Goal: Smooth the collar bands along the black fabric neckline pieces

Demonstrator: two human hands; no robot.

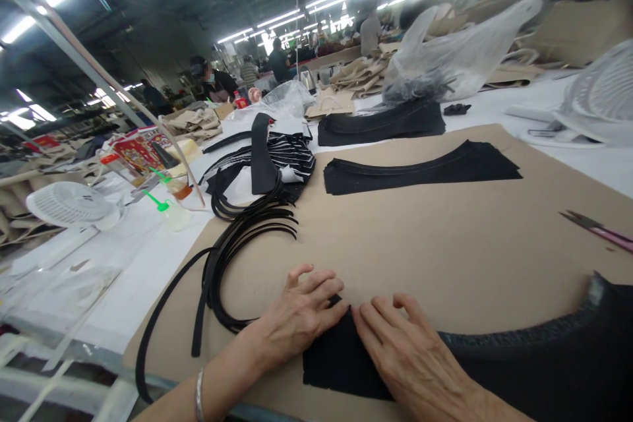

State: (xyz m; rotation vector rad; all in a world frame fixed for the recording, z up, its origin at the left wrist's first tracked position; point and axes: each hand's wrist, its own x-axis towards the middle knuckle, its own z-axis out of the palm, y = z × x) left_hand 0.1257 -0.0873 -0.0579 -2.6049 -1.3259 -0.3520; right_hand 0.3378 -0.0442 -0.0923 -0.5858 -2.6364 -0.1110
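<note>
A curved black fabric piece [341,362] lies on the brown cardboard sheet [435,237] at the near edge of the table. My left hand [297,313] rests on its upper left corner with fingers curled down, pinching the fabric's edge. My right hand [410,353] lies on the same piece just to the right, fingers bent and pressed onto the cloth, fingertips meeting those of the left hand. The piece runs on to the right into a thick stack of black pieces [568,356].
Curved black strips [237,244] lie left of my hands. Two stacks of black cut pieces [420,171] sit farther back, with a striped bundle [281,158]. Scissors [598,229] lie at the right. A white fan [69,204], bottles and plastic bags stand around. Other people work in the distance.
</note>
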